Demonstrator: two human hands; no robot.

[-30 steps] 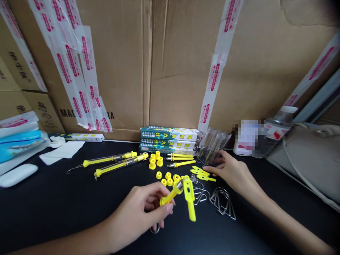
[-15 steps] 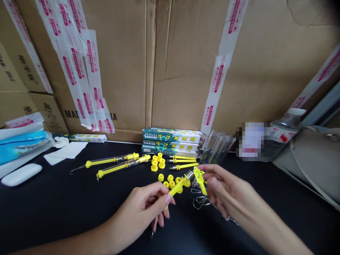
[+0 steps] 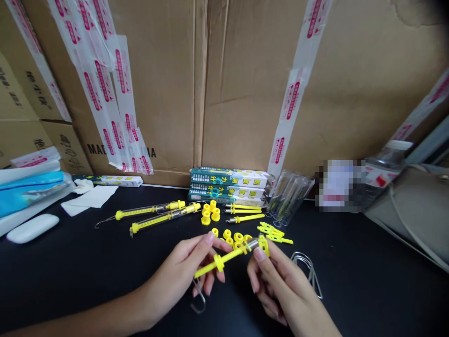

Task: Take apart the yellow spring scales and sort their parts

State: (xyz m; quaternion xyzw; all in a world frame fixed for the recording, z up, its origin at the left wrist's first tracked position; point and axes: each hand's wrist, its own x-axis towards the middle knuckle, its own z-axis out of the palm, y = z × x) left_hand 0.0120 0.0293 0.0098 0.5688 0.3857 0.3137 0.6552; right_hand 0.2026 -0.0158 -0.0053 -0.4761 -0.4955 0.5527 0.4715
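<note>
My left hand (image 3: 182, 276) pinches a yellow rod with a collar (image 3: 219, 260), a wire hook (image 3: 199, 299) dangling below it. My right hand (image 3: 277, 285) is closed on a small yellow clip piece (image 3: 264, 244) at the rod's metal end. Both hands hover over the black table (image 3: 70, 271). Behind them lie several yellow caps (image 3: 231, 235), yellow rods (image 3: 243, 211), flat yellow clips (image 3: 275, 232) and two assembled spring scales (image 3: 154, 216).
Wire hooks (image 3: 310, 271) lie right of my right hand. Clear tubes (image 3: 289, 196) lean beside stacked printed boxes (image 3: 228, 185) against large taped cardboard cartons (image 3: 210, 84). A white case (image 3: 33, 228), tissue (image 3: 93, 197) and blue packets (image 3: 28, 187) sit at the left; a grey bag (image 3: 414, 210) sits at the right.
My right hand left the clips on the table, picked one up and came in to the rod's end. My left hand turned the rod more level.
</note>
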